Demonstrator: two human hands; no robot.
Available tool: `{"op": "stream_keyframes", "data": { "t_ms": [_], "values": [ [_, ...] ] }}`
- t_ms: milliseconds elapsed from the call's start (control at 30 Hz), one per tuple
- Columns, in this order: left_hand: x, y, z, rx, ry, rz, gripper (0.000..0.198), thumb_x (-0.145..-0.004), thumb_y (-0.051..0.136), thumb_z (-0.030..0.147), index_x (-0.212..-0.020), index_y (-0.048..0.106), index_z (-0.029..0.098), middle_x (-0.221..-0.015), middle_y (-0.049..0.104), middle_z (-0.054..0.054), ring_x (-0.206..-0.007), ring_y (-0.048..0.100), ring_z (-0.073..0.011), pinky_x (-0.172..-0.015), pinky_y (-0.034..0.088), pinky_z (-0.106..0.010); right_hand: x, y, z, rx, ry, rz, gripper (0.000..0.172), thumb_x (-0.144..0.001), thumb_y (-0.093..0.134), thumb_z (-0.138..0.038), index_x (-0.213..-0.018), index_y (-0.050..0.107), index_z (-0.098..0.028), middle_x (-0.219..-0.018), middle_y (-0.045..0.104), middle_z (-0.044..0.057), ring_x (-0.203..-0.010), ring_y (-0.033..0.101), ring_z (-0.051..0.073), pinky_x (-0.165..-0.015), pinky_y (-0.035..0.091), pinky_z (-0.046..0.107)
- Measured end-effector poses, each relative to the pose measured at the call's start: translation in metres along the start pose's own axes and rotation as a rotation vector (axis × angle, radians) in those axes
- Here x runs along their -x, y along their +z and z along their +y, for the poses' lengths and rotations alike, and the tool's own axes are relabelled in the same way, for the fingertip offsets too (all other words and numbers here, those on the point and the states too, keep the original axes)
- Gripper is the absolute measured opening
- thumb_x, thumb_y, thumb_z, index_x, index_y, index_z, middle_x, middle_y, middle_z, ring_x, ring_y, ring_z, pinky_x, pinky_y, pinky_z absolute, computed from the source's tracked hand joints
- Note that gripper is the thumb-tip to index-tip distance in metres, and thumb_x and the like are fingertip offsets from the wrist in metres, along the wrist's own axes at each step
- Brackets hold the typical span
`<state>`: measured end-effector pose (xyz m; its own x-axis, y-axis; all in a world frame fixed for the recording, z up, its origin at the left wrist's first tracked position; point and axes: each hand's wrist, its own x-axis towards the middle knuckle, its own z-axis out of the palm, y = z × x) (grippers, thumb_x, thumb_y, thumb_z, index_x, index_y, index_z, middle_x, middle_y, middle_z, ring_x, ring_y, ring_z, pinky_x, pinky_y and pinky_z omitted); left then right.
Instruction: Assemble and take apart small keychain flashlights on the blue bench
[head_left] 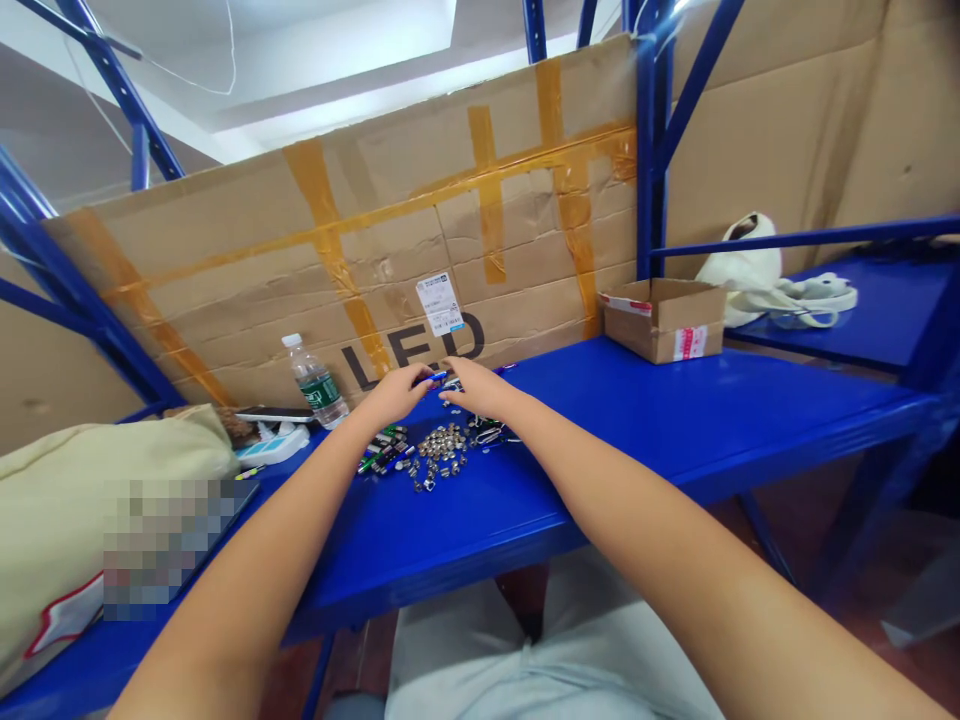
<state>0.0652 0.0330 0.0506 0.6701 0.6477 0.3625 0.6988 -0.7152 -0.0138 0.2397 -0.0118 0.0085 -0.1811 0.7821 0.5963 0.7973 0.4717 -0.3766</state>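
Observation:
My left hand (pixel 397 393) reaches to the back of the blue table, its fingers closed on a small blue stick-like piece (pixel 435 377). Facing it is my right hand (pixel 476 388), thumb and fingers apart, close to some small metal pieces; I see nothing held in it. Below the hands lies a pile of small shiny silver metal pieces (pixel 442 443). Green and black small bars (pixel 384 450) are heaped to the left of that pile. On its right, partly behind my right wrist, lie dark and silver pieces (pixel 487 432).
A water bottle (pixel 316 385) stands at the back left, near a white power strip (pixel 274 445) and a phone (pixel 274 414). A cream bag (pixel 112 460) lies at the left. An open cardboard box (pixel 664 318) sits back right. A tall cardboard sheet (pixel 420 230) walls the rear.

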Motion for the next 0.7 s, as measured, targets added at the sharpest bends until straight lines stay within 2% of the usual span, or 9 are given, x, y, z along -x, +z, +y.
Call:
{"op": "stream_keyframes", "data": {
  "t_ms": [100,167,267,400,500,600,700],
  "values": [
    [0.028,-0.011,0.008,0.136,0.025,0.034,0.027,-0.091,0.041,0.03,-0.105,0.059,0.016,-0.094,0.068,-0.005,-0.084,0.064,-0.0181,-0.078,0.048,-0.03,0.001,0.002,-0.008,-0.089,-0.059,-0.1,0.025,-0.085,0.056,-0.025,-0.107,0.058,-0.013,-0.102,0.065,0.011,-0.092,0.06,0.019,-0.078,0.044,0.029],
    [0.041,-0.011,0.007,0.16,0.017,0.075,0.025,-0.09,0.041,0.028,-0.105,0.058,0.016,-0.096,0.068,-0.006,-0.085,0.063,-0.0182,-0.079,0.048,-0.03,0.002,0.001,-0.014,-0.195,-0.054,-0.163,0.013,-0.087,0.05,-0.019,-0.095,0.059,-0.013,-0.089,0.066,0.007,-0.079,0.06,0.015,-0.072,0.044,0.025],
    [0.053,-0.007,-0.001,0.186,0.0,0.117,0.026,-0.09,0.04,0.026,-0.107,0.058,0.017,-0.103,0.067,-0.007,-0.094,0.061,-0.0196,-0.084,0.046,-0.032,0.002,0.003,-0.019,-0.365,-0.016,-0.228,0.019,-0.09,0.04,-0.014,-0.083,0.057,-0.012,-0.079,0.064,0.004,-0.068,0.057,0.01,-0.067,0.044,0.021],
    [0.059,-0.003,-0.01,0.222,0.02,0.131,0.027,-0.09,0.039,0.025,-0.108,0.059,0.017,-0.109,0.066,-0.006,-0.1,0.059,-0.0196,-0.089,0.044,-0.032,0.001,0.01,-0.018,-0.459,0.118,-0.236,0.021,-0.092,0.037,-0.015,-0.104,0.054,-0.013,-0.071,0.06,0.0,-0.055,0.052,0.008,-0.054,0.042,0.018],
    [0.06,-0.003,-0.01,0.266,0.003,0.133,0.03,-0.091,0.037,0.027,-0.107,0.059,0.016,-0.098,0.068,-0.006,-0.089,0.062,-0.0186,-0.082,0.046,-0.031,0.003,0.012,-0.022,-0.386,0.159,-0.213,0.023,-0.093,0.035,-0.02,-0.104,0.053,-0.013,-0.067,0.056,-0.002,-0.05,0.048,0.008,-0.051,0.04,0.019],
    [0.059,-0.002,-0.009,0.318,-0.016,0.148,0.031,-0.092,0.035,0.028,-0.104,0.06,0.016,-0.087,0.067,-0.005,-0.081,0.062,-0.0177,-0.075,0.046,-0.03,0.006,0.011,-0.029,-0.268,0.101,-0.237,0.022,-0.094,0.037,-0.028,-0.092,0.054,-0.014,-0.068,0.055,-0.001,-0.053,0.048,0.009,-0.053,0.041,0.021],
    [0.06,-0.001,-0.01,0.361,-0.023,0.15,0.031,-0.092,0.034,0.03,-0.1,0.061,0.016,-0.083,0.066,-0.004,-0.077,0.061,-0.017,-0.071,0.046,-0.028,0.008,0.011,-0.033,-0.192,0.084,-0.275,0.02,-0.093,0.038,-0.029,-0.089,0.052,-0.016,-0.068,0.055,-0.001,-0.056,0.05,0.01,-0.056,0.042,0.022]
  ]
}}
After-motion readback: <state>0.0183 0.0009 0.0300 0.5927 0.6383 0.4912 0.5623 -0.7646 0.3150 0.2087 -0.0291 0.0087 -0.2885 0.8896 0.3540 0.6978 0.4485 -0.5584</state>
